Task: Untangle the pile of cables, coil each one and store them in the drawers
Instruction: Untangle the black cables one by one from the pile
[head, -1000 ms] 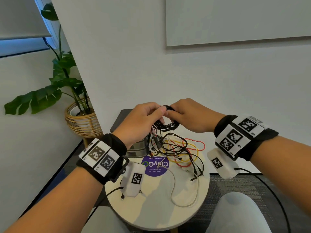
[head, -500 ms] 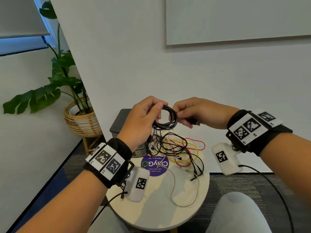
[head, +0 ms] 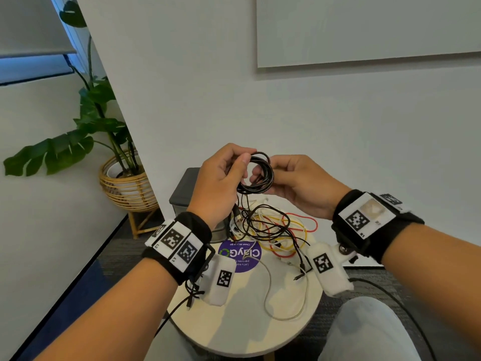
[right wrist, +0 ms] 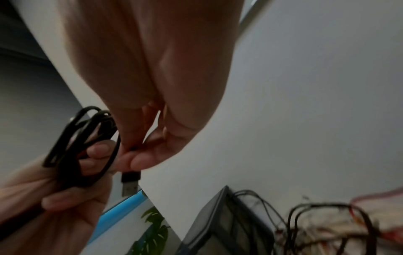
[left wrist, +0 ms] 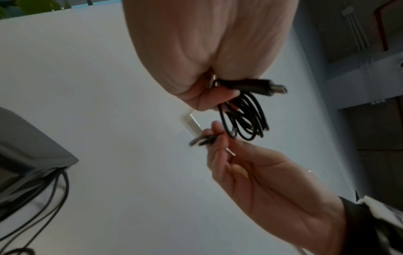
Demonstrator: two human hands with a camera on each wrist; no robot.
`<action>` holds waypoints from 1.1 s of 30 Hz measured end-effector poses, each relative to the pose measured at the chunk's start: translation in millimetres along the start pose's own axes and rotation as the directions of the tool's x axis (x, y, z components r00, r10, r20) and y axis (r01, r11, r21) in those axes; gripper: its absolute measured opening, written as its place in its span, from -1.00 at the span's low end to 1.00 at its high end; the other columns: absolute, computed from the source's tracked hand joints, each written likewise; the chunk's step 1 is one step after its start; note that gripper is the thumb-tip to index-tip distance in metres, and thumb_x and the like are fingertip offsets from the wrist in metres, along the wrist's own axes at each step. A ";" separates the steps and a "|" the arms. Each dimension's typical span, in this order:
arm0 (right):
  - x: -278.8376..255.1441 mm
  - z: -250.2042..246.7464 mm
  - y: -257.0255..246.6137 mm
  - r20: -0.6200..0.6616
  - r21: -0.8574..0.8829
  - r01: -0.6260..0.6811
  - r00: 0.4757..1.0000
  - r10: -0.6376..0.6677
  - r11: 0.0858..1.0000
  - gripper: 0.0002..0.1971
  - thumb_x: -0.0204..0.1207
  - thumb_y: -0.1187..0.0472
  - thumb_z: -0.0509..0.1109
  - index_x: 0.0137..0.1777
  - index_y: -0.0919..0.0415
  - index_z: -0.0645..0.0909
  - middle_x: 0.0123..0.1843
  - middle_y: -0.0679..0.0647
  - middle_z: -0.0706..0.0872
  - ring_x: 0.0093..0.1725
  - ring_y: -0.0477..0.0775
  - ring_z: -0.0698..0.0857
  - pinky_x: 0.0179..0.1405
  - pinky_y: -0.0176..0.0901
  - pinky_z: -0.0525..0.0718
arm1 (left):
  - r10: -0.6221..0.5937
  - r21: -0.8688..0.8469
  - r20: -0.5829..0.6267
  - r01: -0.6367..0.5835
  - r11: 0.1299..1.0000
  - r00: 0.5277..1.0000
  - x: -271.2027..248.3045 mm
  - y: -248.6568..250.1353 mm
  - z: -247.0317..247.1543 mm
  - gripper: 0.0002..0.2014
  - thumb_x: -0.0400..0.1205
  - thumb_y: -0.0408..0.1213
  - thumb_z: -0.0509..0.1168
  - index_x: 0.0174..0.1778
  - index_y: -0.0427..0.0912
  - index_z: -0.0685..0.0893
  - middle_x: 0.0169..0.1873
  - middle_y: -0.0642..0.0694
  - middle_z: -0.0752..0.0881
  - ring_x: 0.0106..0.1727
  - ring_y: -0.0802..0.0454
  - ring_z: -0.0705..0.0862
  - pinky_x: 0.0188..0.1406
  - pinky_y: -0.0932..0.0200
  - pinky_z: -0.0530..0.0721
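Note:
A black cable coil hangs in the air between both hands, above the table. My left hand grips its left side, thumb on top; in the left wrist view one USB plug sticks out of that left hand. My right hand is at the coil's right side and pinches the cable's other USB plug between thumb and fingers. A strand runs from the coil down into the tangled pile of black, yellow, red and white cables. The grey drawer unit stands behind my left hand.
The round cream table carries a purple sticker and a loose white cable. A plant in a wicker pot stands at the left by the white wall. My knee is by the table's right edge.
Both hands have risen a little with the coil. My right hand, which held the plug out to the right half a second ago, has come back in against the coil.

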State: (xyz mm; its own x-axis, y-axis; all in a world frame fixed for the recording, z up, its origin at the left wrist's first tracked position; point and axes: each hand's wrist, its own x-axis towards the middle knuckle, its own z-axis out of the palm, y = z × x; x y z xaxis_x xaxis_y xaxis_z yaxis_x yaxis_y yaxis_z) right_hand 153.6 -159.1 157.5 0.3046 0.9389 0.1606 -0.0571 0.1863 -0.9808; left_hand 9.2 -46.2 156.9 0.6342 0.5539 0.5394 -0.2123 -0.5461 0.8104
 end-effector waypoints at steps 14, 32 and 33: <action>6.7 20.0 3.7 -0.048 0.342 -0.116 0.989 0.140 0.933 -0.70 0.58 0.32 0.33 0.26 0.42 0.64 -0.25 0.13 0.76 -0.25 -0.04 0.74 -0.19 -0.21 0.70 | 0.136 0.148 -0.030 -0.130 0.980 0.990 -4.1 -10.4 -5.1 -0.81 0.81 -0.29 0.25 0.21 -0.10 0.76 -0.13 0.14 0.77 -0.11 0.15 0.72 -0.08 0.11 0.71; 2.3 11.7 -13.7 0.019 -0.697 -0.108 0.985 0.169 0.709 -0.64 0.62 0.32 0.50 0.40 0.28 0.64 -0.20 0.14 0.88 -0.20 0.06 0.87 -0.06 -0.19 0.80 | 0.112 0.326 -0.090 -0.077 0.942 0.990 -1.0 -25.1 -29.0 -0.84 0.78 -0.24 0.31 0.13 -0.11 0.80 -0.23 0.21 0.73 -0.17 0.27 0.67 -0.13 0.38 0.57; 2.5 10.1 -15.4 0.026 -0.752 -0.091 0.986 0.167 0.653 -0.63 0.61 0.28 0.52 0.40 0.23 0.64 -0.18 0.10 0.88 -0.16 0.04 0.87 0.00 -0.18 0.78 | 0.109 0.330 -0.089 -0.073 0.941 0.990 -1.4 -25.5 -28.5 -0.84 0.78 -0.25 0.31 0.13 -0.12 0.80 -0.24 0.23 0.72 -0.18 0.29 0.67 -0.14 0.41 0.55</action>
State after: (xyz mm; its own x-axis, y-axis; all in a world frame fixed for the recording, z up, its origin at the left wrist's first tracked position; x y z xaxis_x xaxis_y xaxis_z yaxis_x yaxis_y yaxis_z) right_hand 145.6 -156.7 174.1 0.2660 0.9640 -0.0025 0.6504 -0.1814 -0.7376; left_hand -7.5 -15.2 142.0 0.5383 0.5454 0.6425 -0.0010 -0.7620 0.6476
